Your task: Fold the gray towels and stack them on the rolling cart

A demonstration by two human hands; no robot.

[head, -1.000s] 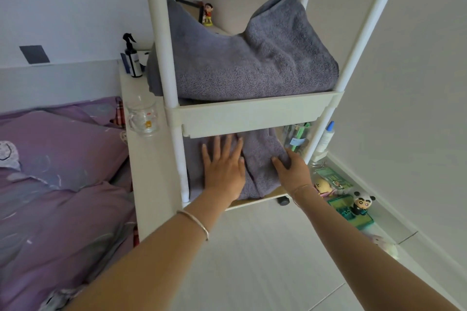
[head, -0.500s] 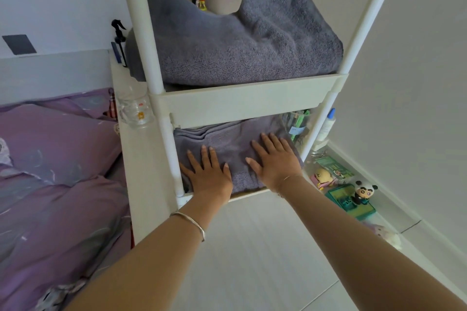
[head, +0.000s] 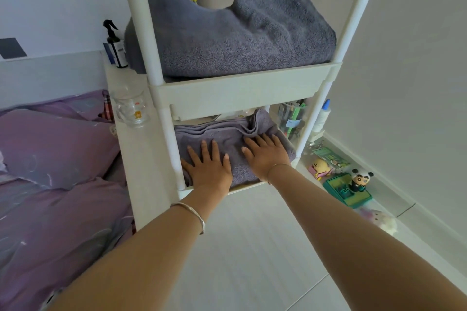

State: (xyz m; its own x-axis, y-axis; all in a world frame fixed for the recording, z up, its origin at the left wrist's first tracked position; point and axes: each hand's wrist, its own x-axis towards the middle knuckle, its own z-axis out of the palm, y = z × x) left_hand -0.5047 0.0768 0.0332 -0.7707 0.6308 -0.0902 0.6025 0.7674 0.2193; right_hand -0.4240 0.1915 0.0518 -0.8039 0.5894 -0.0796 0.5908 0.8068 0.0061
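A white rolling cart [head: 242, 94] stands before me with two shelves in view. On its bottom shelf lies a folded gray towel [head: 222, 134]. My left hand [head: 208, 168] rests flat on the towel's front left part, fingers spread. Beside it, my right hand [head: 266, 153] lies flat on the front right part, palm down. Neither hand grips anything. The shelf above holds a bigger gray towel [head: 240, 33], bunched up with two raised corners and a dip in the middle.
A white ledge [head: 136, 159] left of the cart carries a glass mug [head: 130, 108] and a dark spray bottle [head: 117, 45]. A bed with purple bedding [head: 50, 171] is further left. Toy figures [head: 358, 179] and a pen holder [head: 293, 118] stand along the right wall.
My right hand moved from the towel's right edge onto its top and now lies flat. My left hand slid toward the front left. My view dropped lower.
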